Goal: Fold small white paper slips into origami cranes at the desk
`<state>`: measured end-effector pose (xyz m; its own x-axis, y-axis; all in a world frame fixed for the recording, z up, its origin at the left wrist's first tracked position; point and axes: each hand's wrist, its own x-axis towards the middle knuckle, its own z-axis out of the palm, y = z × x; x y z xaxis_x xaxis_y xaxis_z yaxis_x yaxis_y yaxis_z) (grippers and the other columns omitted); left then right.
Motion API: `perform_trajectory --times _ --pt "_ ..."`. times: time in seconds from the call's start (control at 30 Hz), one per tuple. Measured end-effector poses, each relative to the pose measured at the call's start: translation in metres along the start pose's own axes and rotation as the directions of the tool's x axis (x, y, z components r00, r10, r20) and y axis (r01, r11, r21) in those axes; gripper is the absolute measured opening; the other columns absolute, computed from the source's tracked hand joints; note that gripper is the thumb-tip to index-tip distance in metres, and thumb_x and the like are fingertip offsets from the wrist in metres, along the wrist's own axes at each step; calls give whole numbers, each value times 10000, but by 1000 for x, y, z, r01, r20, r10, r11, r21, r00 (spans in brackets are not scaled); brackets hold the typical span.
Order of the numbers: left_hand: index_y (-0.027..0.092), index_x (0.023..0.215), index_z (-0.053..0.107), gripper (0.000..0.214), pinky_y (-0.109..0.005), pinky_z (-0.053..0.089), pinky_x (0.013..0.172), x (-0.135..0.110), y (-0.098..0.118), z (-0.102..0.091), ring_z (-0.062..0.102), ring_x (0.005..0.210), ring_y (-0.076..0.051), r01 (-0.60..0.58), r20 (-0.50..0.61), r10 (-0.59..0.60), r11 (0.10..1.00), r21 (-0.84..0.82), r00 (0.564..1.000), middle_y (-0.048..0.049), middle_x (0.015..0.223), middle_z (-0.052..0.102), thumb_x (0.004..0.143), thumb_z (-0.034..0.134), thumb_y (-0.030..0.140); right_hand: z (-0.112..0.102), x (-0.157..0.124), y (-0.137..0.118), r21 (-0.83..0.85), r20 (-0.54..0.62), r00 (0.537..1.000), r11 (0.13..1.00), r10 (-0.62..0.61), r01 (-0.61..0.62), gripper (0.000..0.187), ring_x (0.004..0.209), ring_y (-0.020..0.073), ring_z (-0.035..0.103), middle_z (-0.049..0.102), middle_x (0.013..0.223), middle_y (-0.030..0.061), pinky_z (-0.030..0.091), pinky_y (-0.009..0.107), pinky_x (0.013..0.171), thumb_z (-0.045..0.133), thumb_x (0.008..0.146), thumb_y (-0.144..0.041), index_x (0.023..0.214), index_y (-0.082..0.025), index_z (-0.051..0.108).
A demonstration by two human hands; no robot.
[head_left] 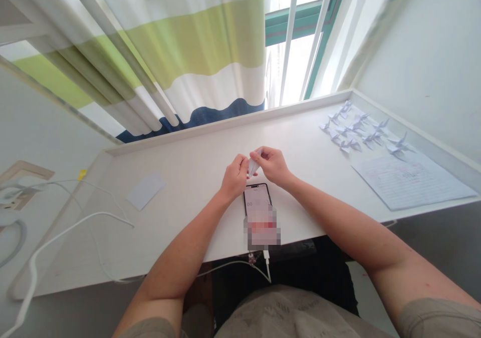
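Note:
Both my hands meet over the middle of the white desk [188,178]. My left hand [235,178] and my right hand [272,165] pinch a small folded piece of white paper [254,165] between their fingertips, a little above the desk. Just below them a phone [259,213] lies flat near the desk's front edge, its screen lit and a cable plugged into its bottom end.
Several folded paper cranes [356,130] lie at the far right of the desk, beside a lined sheet [409,180]. A small blank paper [146,190] lies at the left. White cables [75,228] trail over the left edge. A striped curtain [180,52] and window stand behind.

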<state>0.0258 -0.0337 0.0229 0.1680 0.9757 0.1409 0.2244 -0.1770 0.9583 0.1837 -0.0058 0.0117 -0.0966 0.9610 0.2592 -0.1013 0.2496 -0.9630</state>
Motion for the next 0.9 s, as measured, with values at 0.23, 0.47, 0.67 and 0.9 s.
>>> perform_trajectory --times 0.23,0.47,0.67,0.9 --pt "216 939 580 487 -276 552 653 1 2 -1 757 783 -179 7 -31 -9 998 -70 999 -37 935 730 993 530 697 -5 1 -3 -23 -7 1000 1000 -11 11 570 648 186 665 719 718 38 564 345 610 768 800 -774 771 -212 682" --pt "177 885 662 562 -288 566 633 3 4 -3 784 745 -212 85 97 -72 988 -131 993 -78 856 780 826 772 726 -4 -2 -9 -30 19 999 999 -40 40 536 648 179 663 734 731 38 543 334 608 811 793 -722 756 -200 698" --pt "160 895 672 599 -328 617 654 5 4 -6 809 736 -250 130 107 -109 968 -216 988 -101 848 804 797 796 738 -5 0 -9 -17 39 999 1000 9 -9 559 585 158 621 669 635 14 516 316 576 721 868 -746 755 -199 710" --pt "166 984 671 588 -312 622 634 7 1 -12 815 788 -256 148 80 -133 963 -227 988 -107 881 815 847 743 733 -6 2 -2 -6 56 998 1000 21 -21 568 620 168 662 736 706 39 567 333 627 818 753 -751 803 -190 741"
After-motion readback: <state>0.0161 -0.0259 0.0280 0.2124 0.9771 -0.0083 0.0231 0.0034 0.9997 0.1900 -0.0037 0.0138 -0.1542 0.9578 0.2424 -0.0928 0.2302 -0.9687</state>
